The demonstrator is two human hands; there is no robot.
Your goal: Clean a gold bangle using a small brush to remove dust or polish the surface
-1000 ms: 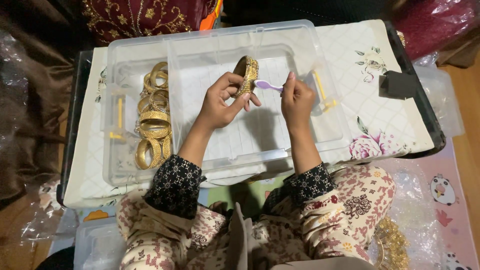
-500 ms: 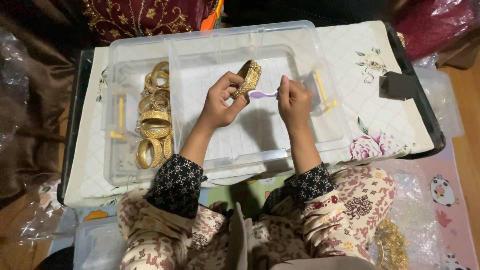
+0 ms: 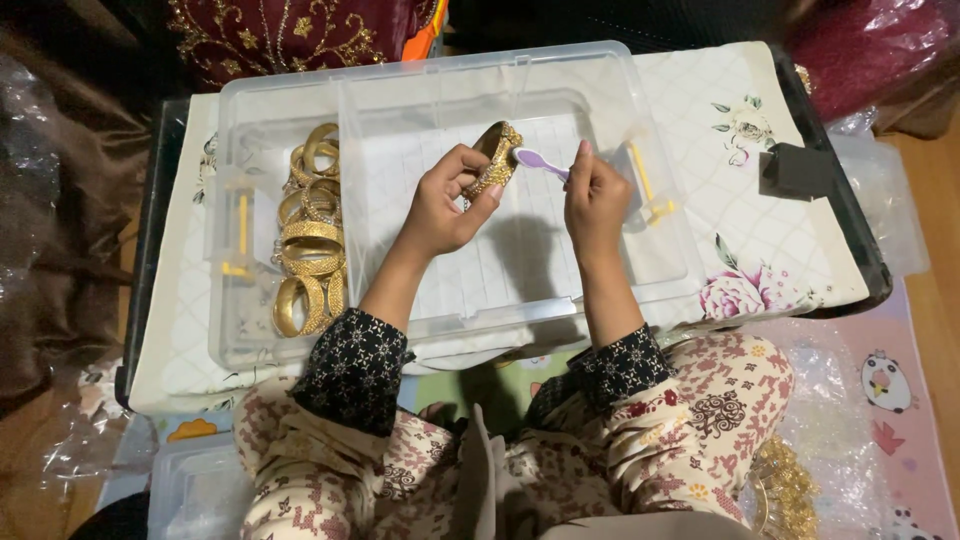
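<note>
One gold bangle [image 3: 495,158] on edge, tilted

Head camera looks steeply down (close overhead).

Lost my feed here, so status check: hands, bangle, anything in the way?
Left hand grips gold bangle over clear box. Right hand holds purple brush, head against bangle. More bangles stacked in left compartment, apart. Nothing in the way.
</note>
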